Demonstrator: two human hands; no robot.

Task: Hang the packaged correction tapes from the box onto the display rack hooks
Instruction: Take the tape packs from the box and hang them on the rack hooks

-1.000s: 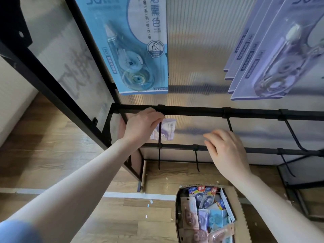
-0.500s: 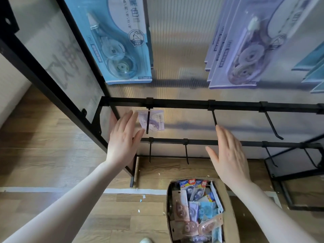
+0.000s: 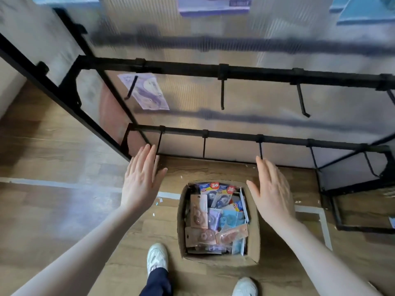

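A cardboard box (image 3: 254,240) stands on the floor below me, filled with several packaged correction tapes (image 3: 215,218) in pink, blue and purple. A small purple pack (image 3: 147,97) hangs on the leftmost hook (image 3: 130,90) of the black display rack (image 3: 235,70). My left hand (image 3: 141,180) hovers with straight fingers to the left of the box, holding nothing. My right hand (image 3: 271,191) hovers flat over the box's right edge, also holding nothing.
Bare hooks (image 3: 222,95) hang from the upper bar and from the lower bar (image 3: 235,135). Larger purple (image 3: 213,6) and blue (image 3: 363,11) packs hang at the top edge. My white shoes (image 3: 157,258) stand on the wooden floor beside the box. White tape lines mark the floor.
My left hand let go of the purple pack, which now hangs on the hook. Both hands dropped from the rack toward the box, and my view tilted down.
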